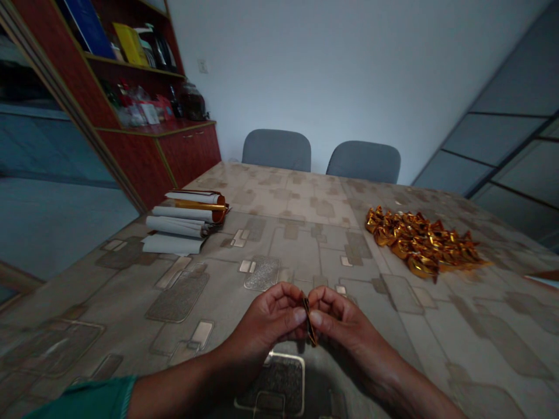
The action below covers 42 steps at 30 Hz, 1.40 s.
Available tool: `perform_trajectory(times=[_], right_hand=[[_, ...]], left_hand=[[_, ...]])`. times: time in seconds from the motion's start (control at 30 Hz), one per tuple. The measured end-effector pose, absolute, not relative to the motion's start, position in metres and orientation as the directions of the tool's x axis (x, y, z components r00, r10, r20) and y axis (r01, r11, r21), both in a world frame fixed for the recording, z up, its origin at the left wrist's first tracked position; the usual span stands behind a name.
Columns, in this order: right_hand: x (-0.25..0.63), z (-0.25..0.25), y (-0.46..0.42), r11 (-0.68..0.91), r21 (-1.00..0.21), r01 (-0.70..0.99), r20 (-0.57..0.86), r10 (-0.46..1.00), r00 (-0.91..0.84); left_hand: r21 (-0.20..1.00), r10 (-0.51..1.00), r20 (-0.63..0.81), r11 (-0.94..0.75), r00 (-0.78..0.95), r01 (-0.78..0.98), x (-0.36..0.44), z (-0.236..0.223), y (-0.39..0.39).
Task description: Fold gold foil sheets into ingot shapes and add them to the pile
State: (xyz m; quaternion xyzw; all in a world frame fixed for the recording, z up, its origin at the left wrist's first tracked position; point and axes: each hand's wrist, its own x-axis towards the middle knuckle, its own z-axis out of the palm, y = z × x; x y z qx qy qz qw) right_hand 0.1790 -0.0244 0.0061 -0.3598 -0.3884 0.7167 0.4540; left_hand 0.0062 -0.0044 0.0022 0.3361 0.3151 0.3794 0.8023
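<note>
A small folded piece [311, 327] is held up between two bare hands, just over the near part of the table [244, 308], in the middle. One side of it is pinched by the thumb and fingers of the left hand [273, 317], and the other side is pinched in the same way by the right hand [345, 323]. Both grips are narrow, and the tips are kept close together. How the piece is folded inside cannot be told. A green sleeve [94, 398] is worn on the left arm. The table is covered with a pattern of boxes and lines. Farther off, on the left side of the table, some bent sheets [179, 224] are laid in a row, with pale backs and a bit of shiny gold shown. On the right side, lots of shiny gold shapes [419, 238] are bunched close together. Past the far edge, two gray chairs [276, 150] are seen by the pale wall [332, 70]. At the far left, a red-brown cabinet [187, 154] is filled with bags, boxes and a big dark jar [192, 103].
</note>
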Motion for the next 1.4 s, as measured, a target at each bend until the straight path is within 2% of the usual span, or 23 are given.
perform_trajectory(times=[0.23,0.67,0.9,1.27,1.4], right_hand=[[0.1795,0.0075,-0.0246,-0.341,-0.848,-0.406,-0.210,0.919,-0.333],[0.1797,0.0044,-0.0226,-0.360,-0.804,-0.473,-0.237,0.924,-0.301],[0.1785,0.0016,-0.0235,-0.318,-0.833,-0.452,-0.237,0.945,-0.227],[0.1783,0.0031,-0.0237,-0.321,-0.836,-0.445,-0.244,0.944,-0.223],[0.1784,0.0022,-0.0236,-0.308,-0.837,-0.452,-0.233,0.948,-0.216]], left_hand=[[0.741,0.796,-0.282,0.535,0.535,-0.405,0.0061,0.0020,-0.0039],[0.714,0.781,-0.242,0.545,0.576,-0.439,0.0037,0.0022,-0.0063],[0.703,0.763,-0.234,0.561,0.603,-0.437,0.0042,0.0007,-0.0063],[0.680,0.722,-0.219,0.595,0.657,-0.428,0.0032,0.0053,-0.0069],[0.708,0.741,-0.225,0.570,0.633,-0.416,0.0031,0.0048,-0.0066]])
